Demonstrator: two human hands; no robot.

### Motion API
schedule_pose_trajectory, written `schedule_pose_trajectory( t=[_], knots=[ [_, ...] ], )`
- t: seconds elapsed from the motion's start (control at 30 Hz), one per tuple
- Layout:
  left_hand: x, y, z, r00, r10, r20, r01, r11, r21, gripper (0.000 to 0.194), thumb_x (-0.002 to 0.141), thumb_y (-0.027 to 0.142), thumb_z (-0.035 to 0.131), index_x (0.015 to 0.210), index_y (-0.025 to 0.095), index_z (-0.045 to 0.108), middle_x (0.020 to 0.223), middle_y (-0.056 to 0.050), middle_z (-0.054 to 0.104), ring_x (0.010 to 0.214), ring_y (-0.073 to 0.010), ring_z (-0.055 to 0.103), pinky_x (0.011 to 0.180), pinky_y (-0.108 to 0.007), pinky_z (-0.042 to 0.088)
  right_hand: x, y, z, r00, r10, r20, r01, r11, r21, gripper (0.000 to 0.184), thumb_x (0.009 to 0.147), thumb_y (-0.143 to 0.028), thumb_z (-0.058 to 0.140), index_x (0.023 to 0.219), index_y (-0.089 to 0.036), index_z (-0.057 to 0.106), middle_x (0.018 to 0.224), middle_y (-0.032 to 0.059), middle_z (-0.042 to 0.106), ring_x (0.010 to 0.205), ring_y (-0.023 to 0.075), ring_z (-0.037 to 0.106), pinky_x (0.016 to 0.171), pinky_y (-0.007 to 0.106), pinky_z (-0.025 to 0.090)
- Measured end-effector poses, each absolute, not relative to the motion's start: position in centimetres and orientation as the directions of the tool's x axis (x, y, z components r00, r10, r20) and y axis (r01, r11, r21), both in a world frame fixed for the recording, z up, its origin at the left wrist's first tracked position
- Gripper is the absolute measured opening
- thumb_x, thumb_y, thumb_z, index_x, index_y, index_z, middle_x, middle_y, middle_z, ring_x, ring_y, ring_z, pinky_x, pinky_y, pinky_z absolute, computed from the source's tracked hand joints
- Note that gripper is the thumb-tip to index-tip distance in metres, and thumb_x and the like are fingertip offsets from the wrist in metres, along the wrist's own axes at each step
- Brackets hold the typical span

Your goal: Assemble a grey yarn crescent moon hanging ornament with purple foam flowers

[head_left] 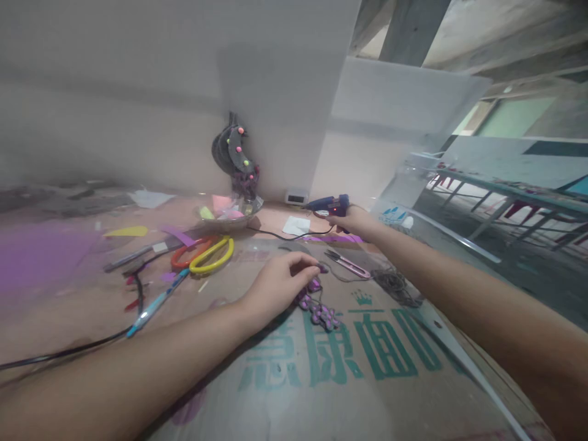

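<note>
My left hand [280,283] rests on the cardboard sheet [349,373] with its fingers pinched on the end of a purple beaded string [318,309], which trails toward me. My right hand [353,221] reaches further back and is closed round a blue glue gun [329,205], its nozzle pointing left and a small red light glowing near the grip. A pair of pink-handled thread snips [346,263] lies between the two hands.
Orange scissors [189,252] and yellow scissors [214,255] lie left of my hands, with a blue pen [156,304], a black cable [64,352] and paper scraps. A clear bowl [229,215] holds coloured pieces. A dark decorated ornament [236,156] stands against the wall. Tangled black thread [395,285] lies on the right.
</note>
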State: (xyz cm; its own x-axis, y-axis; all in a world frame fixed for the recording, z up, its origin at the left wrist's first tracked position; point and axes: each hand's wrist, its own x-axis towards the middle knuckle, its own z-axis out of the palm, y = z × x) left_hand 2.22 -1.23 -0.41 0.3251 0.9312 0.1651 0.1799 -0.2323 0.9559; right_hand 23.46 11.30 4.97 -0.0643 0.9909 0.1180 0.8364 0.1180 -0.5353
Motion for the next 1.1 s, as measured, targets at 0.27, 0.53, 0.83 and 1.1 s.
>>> schedule_pose_trajectory(
  t=[0.27, 0.53, 0.83, 1.1],
  knots=[
    [2.1, -0.9, -0.7, 0.313, 0.933, 0.178, 0.159, -0.236, 0.959, 0.015, 0.087, 0.028, 0.057, 0.092, 0.016, 0.065, 0.084, -0.002, 0.069, 0.076, -0.0157, 0.068, 0.063, -0.023, 0.048, 25.4, 4.2, 7.5, -0.233, 0.960, 0.157, 0.720, 0.279, -0.635, 0.031, 0.084, -0.035, 0.061, 0.108, -0.016, 0.070, 0.072, 0.0044, 0.072, 0.064, 0.0149, 0.064, 0.057, 0.022, 0.044],
    [2.0, -0.6, -0.9, 0.263, 0.951, 0.164, 0.241, -0.229, 0.943, 0.019, 0.085, 0.034, 0.061, 0.091, 0.017, 0.067, 0.082, -0.002, 0.071, 0.073, -0.0150, 0.063, 0.064, -0.024, 0.045, 28.4, -1.5, 3.6, -0.131, 0.978, 0.162, 0.733, 0.206, -0.648, 0.035, 0.079, -0.049, 0.064, 0.085, -0.016, 0.072, 0.061, 0.0033, 0.068, 0.056, 0.0179, 0.063, 0.057, 0.029, 0.049],
    [1.8, -0.6, -0.7, 0.257, 0.937, 0.235, 0.262, -0.302, 0.917, 0.023, 0.084, 0.039, 0.061, 0.088, 0.016, 0.066, 0.085, -0.003, 0.070, 0.074, -0.0146, 0.062, 0.068, -0.024, 0.046, 27.4, -3.4, 1.5, 0.056, 0.982, 0.179, 0.774, 0.070, -0.629, 0.035, 0.075, -0.054, 0.064, 0.079, -0.021, 0.075, 0.083, 0.0078, 0.077, 0.081, 0.0293, 0.072, 0.071, 0.039, 0.059],
    [1.9, -0.8, -0.6, 0.246, 0.943, 0.224, 0.257, -0.287, 0.923, 0.026, 0.085, 0.041, 0.060, 0.090, 0.016, 0.066, 0.075, -0.001, 0.066, 0.065, -0.0136, 0.057, 0.062, -0.025, 0.044, 27.2, -3.9, 1.3, -0.054, 0.975, 0.214, 0.730, 0.185, -0.658, 0.028, 0.078, -0.047, 0.065, 0.086, -0.023, 0.077, 0.090, 0.0057, 0.078, 0.089, 0.0290, 0.073, 0.080, 0.040, 0.059]
  ],
)
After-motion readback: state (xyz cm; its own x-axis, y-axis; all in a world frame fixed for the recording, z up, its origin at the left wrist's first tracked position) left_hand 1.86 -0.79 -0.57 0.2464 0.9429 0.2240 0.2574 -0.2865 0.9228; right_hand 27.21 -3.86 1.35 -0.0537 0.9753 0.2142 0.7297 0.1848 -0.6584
